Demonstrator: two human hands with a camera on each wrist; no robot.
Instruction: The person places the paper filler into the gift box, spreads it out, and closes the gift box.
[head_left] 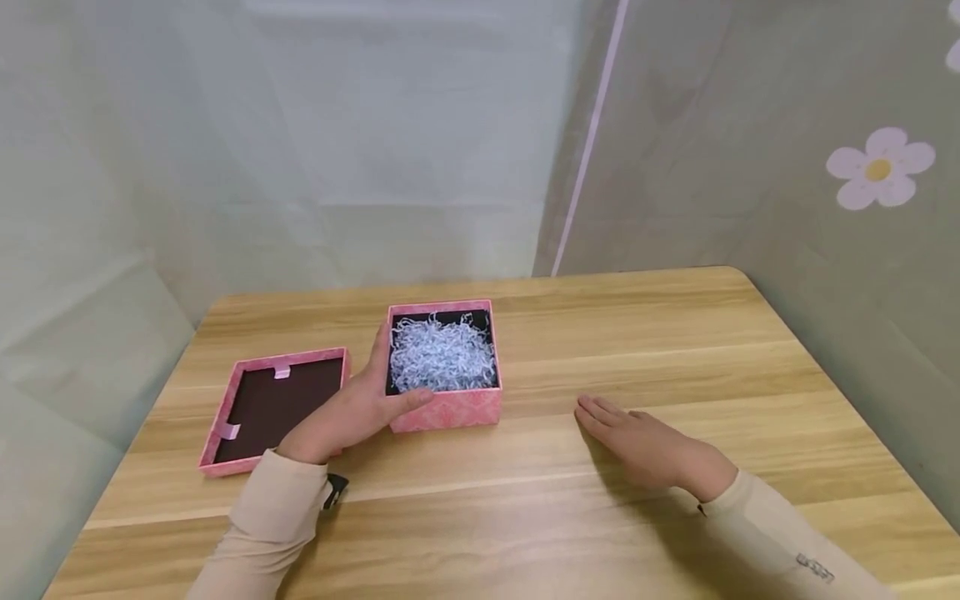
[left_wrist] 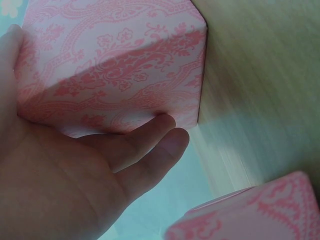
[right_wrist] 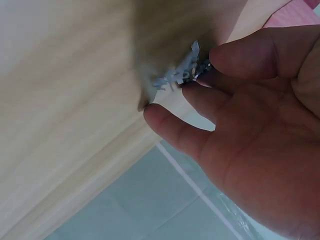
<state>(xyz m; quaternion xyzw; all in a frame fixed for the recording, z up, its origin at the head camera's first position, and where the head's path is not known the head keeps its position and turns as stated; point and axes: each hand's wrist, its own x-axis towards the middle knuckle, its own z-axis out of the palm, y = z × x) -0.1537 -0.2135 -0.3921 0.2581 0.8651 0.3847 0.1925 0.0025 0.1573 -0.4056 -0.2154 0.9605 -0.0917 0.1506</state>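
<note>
A pink patterned box (head_left: 444, 410) with a dark inside stands open on the table, heaped with pale blue shredded paper (head_left: 442, 354). My left hand (head_left: 362, 408) grips its near left corner, thumb along the front wall and fingers against the left side. In the left wrist view, fingertips (left_wrist: 165, 122) touch the patterned wall. To the right of the box, my right hand (head_left: 641, 446) is low at the tabletop, palm down. Small bluish-grey shreds (right_wrist: 177, 72) show at its fingertips in the right wrist view, held between thumb and fingers; the head view hides them.
The box's pink lid (head_left: 285, 408) lies upturned left of the box, partly behind my left forearm, with two light ribbon tabs inside. The wooden table (head_left: 675, 333) ends at a pale green cloth backdrop (head_left: 420, 167) printed with a white flower (head_left: 879, 169).
</note>
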